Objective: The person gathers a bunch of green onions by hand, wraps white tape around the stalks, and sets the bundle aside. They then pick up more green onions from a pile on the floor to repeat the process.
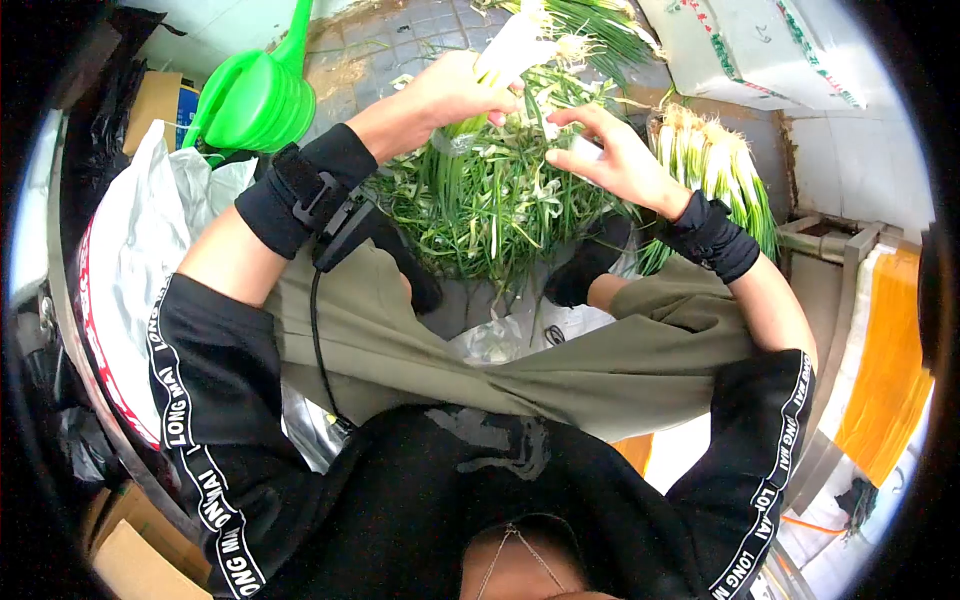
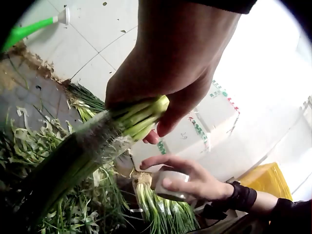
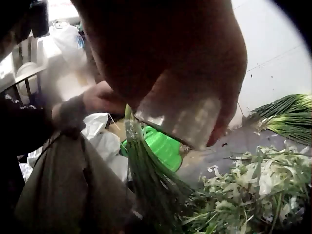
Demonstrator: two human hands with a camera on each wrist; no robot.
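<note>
Inside the left hand [image 2: 168, 58], fingers curled, the onion bundle [image 2: 73, 151] is gripped near its pale ends. Beside that grip, the tape roll [image 2: 173, 185] is pinched by the right hand [image 2: 202, 180]. Risk: if the grip is eased, stalks could be let slip past the clear band [image 2: 100, 134]; if overtightened, stems may get bruised. Loose scraps [image 1: 490, 215] below the grip could be picked up by exposed adhesive. Band and ring-shaped roll are shown by left wrist; in head, the roll is mostly hidden by fingers, but both shoes [image 1: 592, 262] below the grip are shown. Whether tape is strung between hands can't be told.
</note>
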